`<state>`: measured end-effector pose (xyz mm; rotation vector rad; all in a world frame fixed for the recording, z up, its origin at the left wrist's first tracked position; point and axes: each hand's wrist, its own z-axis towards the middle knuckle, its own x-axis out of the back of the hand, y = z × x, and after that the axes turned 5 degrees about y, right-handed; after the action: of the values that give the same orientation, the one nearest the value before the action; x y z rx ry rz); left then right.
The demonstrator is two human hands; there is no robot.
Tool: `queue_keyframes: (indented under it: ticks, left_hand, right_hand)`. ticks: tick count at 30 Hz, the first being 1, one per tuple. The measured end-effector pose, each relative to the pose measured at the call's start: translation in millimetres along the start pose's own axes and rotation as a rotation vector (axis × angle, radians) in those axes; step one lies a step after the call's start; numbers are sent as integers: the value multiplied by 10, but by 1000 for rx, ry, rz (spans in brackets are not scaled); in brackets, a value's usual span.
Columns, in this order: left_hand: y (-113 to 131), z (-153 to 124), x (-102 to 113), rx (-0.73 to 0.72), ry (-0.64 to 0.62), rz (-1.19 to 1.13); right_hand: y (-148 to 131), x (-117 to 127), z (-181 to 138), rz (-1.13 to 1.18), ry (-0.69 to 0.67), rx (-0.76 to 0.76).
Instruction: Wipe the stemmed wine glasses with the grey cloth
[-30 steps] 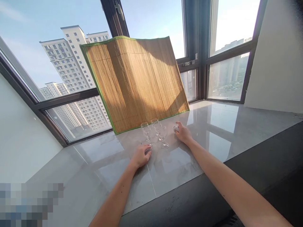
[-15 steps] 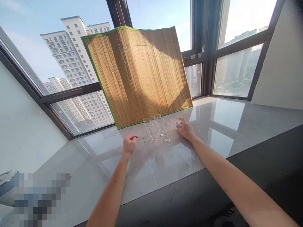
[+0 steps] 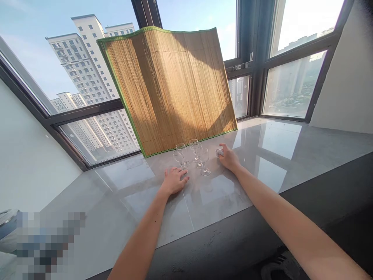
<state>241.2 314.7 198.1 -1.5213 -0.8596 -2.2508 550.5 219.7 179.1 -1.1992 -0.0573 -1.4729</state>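
Observation:
Several clear stemmed glasses (image 3: 203, 154) stand upright in a close group on the glossy grey ledge. My left hand (image 3: 175, 181) is low at the front-left glass (image 3: 178, 157), its fingers around the foot and partly hiding it. To the right of the group, my right hand (image 3: 230, 158) is closed around a small whitish-grey object (image 3: 219, 153). Most of that object is covered by the fingers, and its kind cannot be made out.
Behind the glasses a bamboo mat (image 3: 175, 89) with green edging leans against the dark-framed windows. The grey ledge (image 3: 215, 202) drops off at its front edge. A blurred patch covers things at the lower left.
My left hand has moved right and opened from a loose fist to reach the front-left glass. That glass has shifted slightly left. My right hand stays in place with its small object.

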Motion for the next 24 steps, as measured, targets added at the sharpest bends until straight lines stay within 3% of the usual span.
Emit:
queue_keyframes:
  ticks: [7, 12, 15, 18, 21, 24]
  left_hand:
    - [-350, -79, 204, 234, 26, 99]
    - [-582, -79, 261, 486, 19, 221]
    - [-623, -89, 258, 608, 23, 282]
    - [-507, -127, 295, 687, 56, 346]
    - [-224, -168, 361, 626, 164, 389]
    - [156, -187, 335, 274, 204, 186]
  right_hand:
    - [-3, 25, -16, 6, 10, 6]
    - [5, 24, -22, 16, 6, 6]
    - [5, 18, -23, 11, 3, 2]
    - [2, 13, -23, 6, -6, -7]
    - [-1, 8, -20, -8, -26, -21]
    - [-9, 1, -12, -27, -36, -27]
